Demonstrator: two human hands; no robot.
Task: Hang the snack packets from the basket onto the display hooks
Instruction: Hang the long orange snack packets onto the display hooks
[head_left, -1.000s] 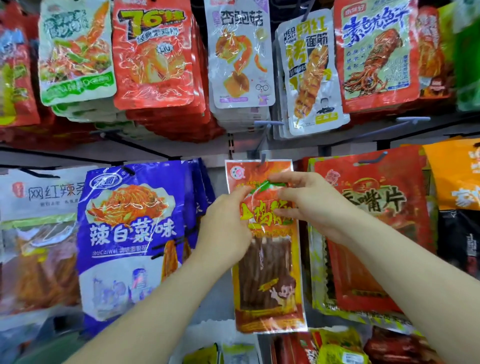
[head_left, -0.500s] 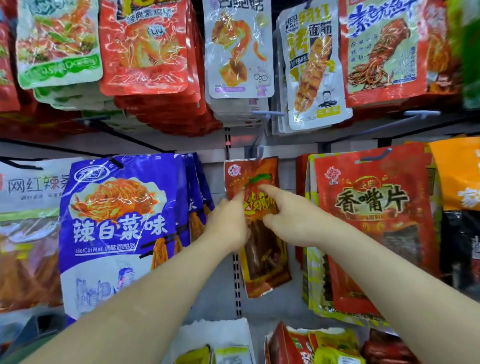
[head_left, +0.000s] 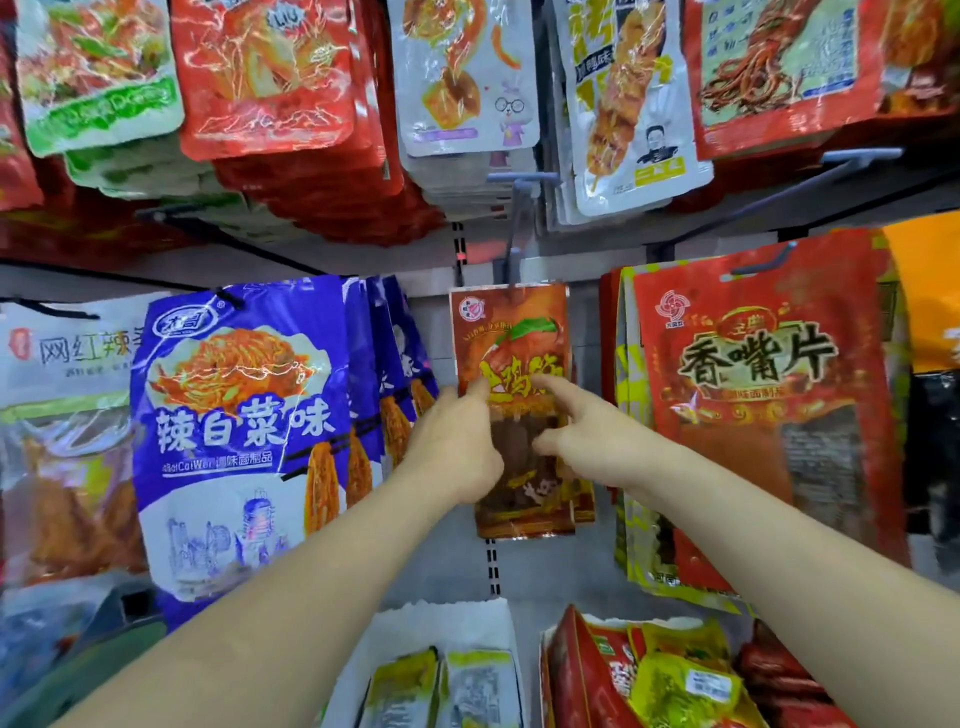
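Head view, orange foil snack packet (head_left: 511, 338) hanging from grey wire hook (head_left: 514, 228), left hand (head_left: 457, 441) thumb pressing it, grip unreadable, right hand (head_left: 592, 441) grip apart, forefinger touching.

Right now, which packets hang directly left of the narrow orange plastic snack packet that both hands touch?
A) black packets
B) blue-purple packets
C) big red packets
B: the blue-purple plastic packets hang just left of the narrow orange plastic snack packet, which the left hand and right hand touch.

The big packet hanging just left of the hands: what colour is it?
The big packet is purple-blue with white lettering; the head view shows it.
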